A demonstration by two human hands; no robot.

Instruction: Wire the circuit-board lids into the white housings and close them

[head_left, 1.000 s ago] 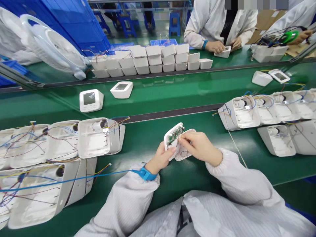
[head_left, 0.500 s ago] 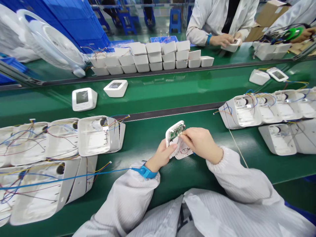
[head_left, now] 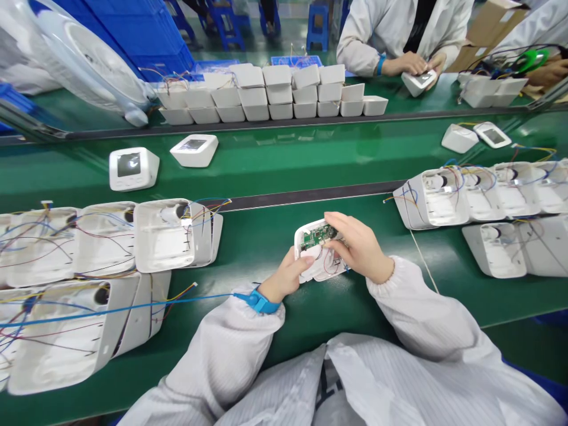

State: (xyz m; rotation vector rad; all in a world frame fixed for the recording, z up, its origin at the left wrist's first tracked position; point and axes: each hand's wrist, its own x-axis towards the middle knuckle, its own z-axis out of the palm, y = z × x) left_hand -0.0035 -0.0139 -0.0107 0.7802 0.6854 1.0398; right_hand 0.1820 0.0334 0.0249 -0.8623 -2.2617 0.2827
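Near the far edge of the table, my left hand grips the casing, apparently steadying it; my half-curled right hand pinches its corner

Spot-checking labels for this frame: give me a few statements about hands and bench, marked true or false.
1. The left hand holds the white cover. True.
2. The board in it is red. False: it is green.
3. The right hand is at the board's right end. True.
4. The camera wearer's wristband is on the right wrist. False: it is on the left.
5. Wired shells lie to both sides of the hands. True.
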